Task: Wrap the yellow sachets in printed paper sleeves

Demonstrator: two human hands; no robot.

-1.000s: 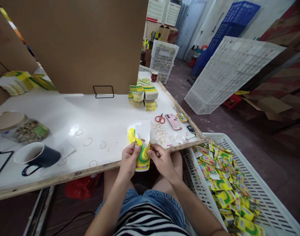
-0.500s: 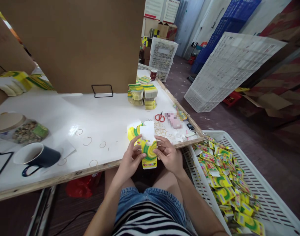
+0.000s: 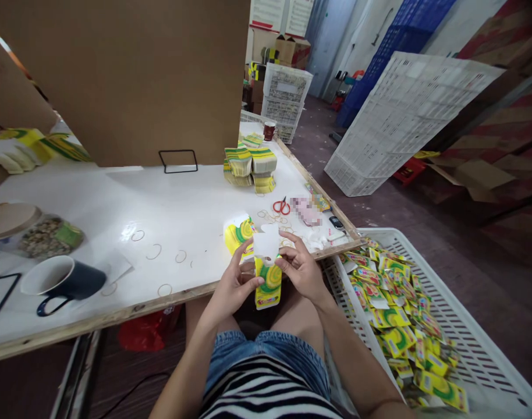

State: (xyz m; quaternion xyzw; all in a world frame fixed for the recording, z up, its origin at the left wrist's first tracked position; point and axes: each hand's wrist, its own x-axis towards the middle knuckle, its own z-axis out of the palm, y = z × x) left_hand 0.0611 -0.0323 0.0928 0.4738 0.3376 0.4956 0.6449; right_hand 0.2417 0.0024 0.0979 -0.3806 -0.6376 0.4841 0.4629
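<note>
The left hand [image 3: 231, 292] and right hand [image 3: 306, 276] grip a yellow carton [image 3: 269, 285] from either side, lower centre, by the near edge of the desk [image 3: 161, 201], whose white surface stretches broadly leftward; a crate [image 3: 475, 343] flanks lower right.

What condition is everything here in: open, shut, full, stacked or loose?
Yellow carton: held, white flap raised
Jar: lid on, contents visible
Blue mug: uncovered, contents unclear
Red scissors: lying on the table, blades too small to judge
Rubber bands: scattered loose
White basket: open on top, packets heaped inside
White crates: stacked
Blue crates: stacked
</note>
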